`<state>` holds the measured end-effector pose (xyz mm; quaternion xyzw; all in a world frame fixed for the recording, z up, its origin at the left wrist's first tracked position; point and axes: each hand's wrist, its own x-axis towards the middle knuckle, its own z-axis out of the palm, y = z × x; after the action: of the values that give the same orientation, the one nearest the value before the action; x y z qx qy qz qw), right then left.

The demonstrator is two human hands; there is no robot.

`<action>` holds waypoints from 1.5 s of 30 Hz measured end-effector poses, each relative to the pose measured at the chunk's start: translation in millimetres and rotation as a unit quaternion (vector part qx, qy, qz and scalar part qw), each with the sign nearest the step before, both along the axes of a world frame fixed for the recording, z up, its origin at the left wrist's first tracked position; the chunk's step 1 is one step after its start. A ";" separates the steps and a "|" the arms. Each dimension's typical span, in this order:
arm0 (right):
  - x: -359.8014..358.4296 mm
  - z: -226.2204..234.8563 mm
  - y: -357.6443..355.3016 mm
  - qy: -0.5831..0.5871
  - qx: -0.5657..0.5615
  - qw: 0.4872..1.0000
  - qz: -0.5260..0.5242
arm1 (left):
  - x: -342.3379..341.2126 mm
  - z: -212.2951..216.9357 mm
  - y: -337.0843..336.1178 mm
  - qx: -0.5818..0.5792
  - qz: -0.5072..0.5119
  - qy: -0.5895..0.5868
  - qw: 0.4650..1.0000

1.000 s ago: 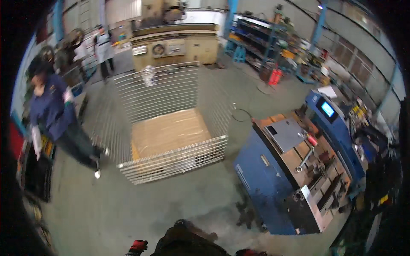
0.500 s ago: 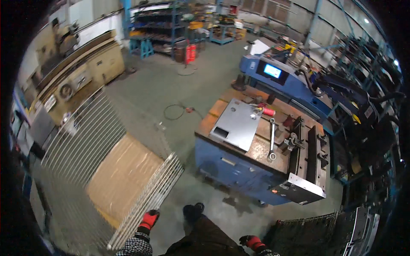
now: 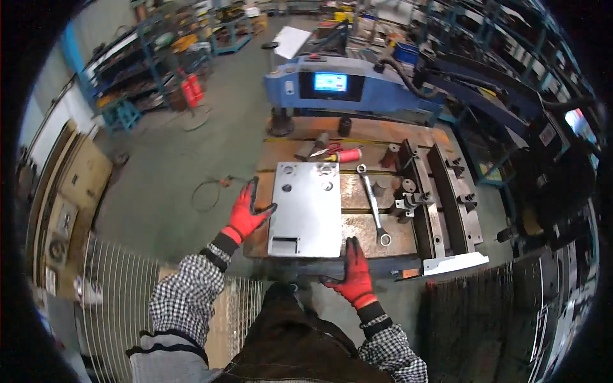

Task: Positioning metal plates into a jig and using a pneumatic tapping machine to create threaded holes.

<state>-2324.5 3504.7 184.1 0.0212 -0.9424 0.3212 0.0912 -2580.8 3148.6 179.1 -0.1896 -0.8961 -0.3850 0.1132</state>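
Observation:
A flat grey metal plate (image 3: 308, 210) lies on the rusty slotted worktable (image 3: 396, 246). It has several round holes toward its far end and a rectangular cutout at its near left corner. My left hand (image 3: 249, 212), in a red and black glove, is at the plate's left edge with thumb and fingers spread; whether it touches cannot be told. Beside the near right corner, my right hand (image 3: 353, 274), gloved alike, has its fingers apart and holds nothing. A double-ended ring spanner (image 3: 373, 204) lies to the right of the plate.
Dark clamping rails (image 3: 424, 198) run along the table's right side. Behind it stands a blue machine arm (image 3: 345, 83) with a lit screen. A red-handled tool (image 3: 348, 155) lies beyond the plate. Wire mesh cage (image 3: 121, 300) at left; dark stacked panels (image 3: 472, 319) at lower right.
My view has turned right, toward the worktable. My left hand has left the wire cage's edge and moved to the plate. My right hand has risen to the table's near edge.

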 end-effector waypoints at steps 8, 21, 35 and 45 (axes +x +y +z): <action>-164.8 -21.7 -9.5 -0.072 0.012 0.997 -0.013 | -180.5 -68.9 77.6 -0.028 -0.043 -0.019 0.999; -256.1 -12.2 -5.6 -0.170 -0.073 0.981 -0.053 | -238.3 -65.6 92.3 0.078 -0.040 -0.035 0.996; -46.0 -21.5 -52.0 0.011 -0.129 0.950 -0.283 | -127.3 49.4 123.6 -0.159 -0.398 0.074 0.901; 155.2 -107.9 -229.8 -0.254 -0.174 0.843 -0.440 | -62.2 63.1 81.2 -0.216 -0.402 0.042 0.889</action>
<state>-2169.2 3274.9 76.2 -0.4942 -0.7713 0.4006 -0.0175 -2643.0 3229.8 242.1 -0.5692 -0.7989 -0.1861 -0.0569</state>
